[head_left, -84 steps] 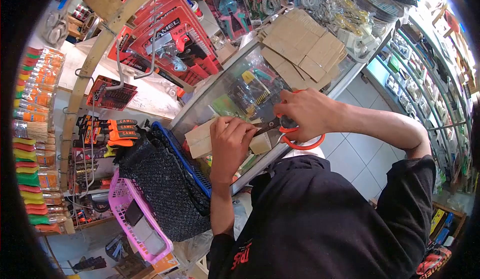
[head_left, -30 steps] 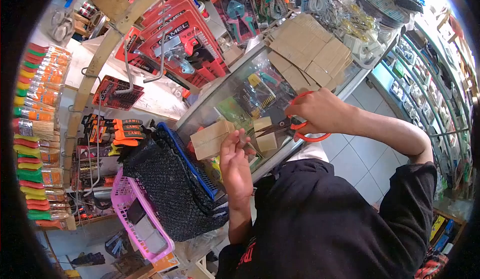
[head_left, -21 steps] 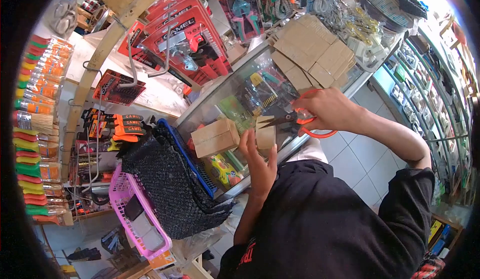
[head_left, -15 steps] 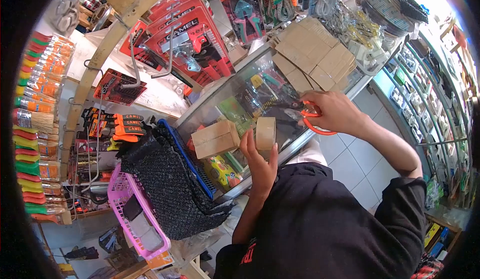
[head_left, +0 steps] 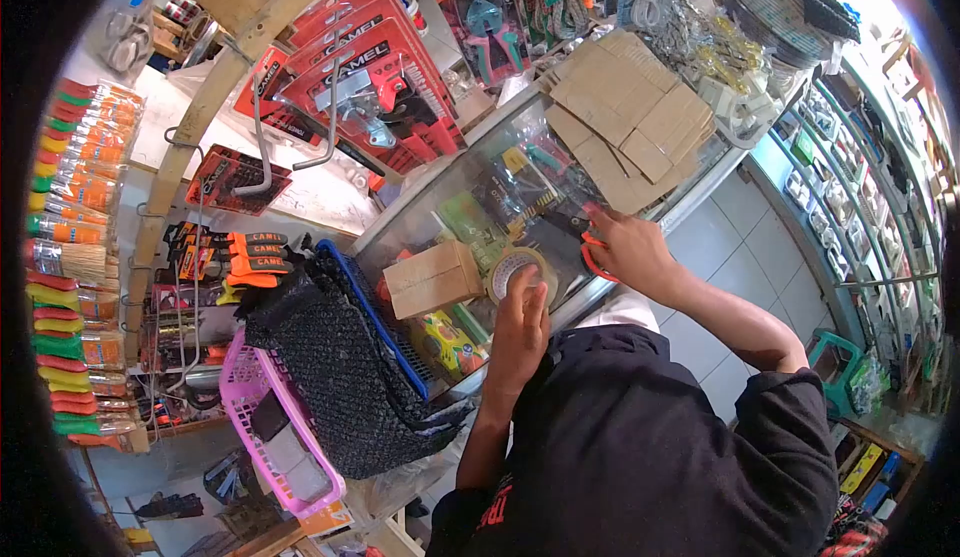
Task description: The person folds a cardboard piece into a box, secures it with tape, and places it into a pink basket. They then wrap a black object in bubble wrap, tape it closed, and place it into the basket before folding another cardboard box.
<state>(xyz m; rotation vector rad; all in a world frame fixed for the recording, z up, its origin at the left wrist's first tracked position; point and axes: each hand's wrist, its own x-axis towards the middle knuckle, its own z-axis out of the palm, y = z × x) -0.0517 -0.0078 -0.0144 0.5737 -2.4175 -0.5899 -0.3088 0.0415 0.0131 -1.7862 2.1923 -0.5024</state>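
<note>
On the glass counter (head_left: 455, 192), a roll of tape (head_left: 496, 279) shows its round face, next to a small brown cardboard box (head_left: 432, 279). My left hand (head_left: 518, 332) lies against the near side of the roll, fingers stretched out and partly covering it. To the right, my right hand (head_left: 632, 253) grips orange-handled scissors (head_left: 594, 255) low over the counter. Their blades point away from me and are hard to make out against the dark goods under the glass.
Flattened cardboard (head_left: 630, 107) lies at the counter's far end. A pink basket (head_left: 235, 387) and black mesh material (head_left: 345, 357) are at the left. Red carded tools (head_left: 370, 87) hang beyond the counter, paintbrushes (head_left: 80, 257) at far left. Shelving (head_left: 850, 187) stands at right.
The tape roll has turned from standing on edge to showing its round face. My left fingers have come closer together over it. My right hand has moved left and nearer the counter with the scissors.
</note>
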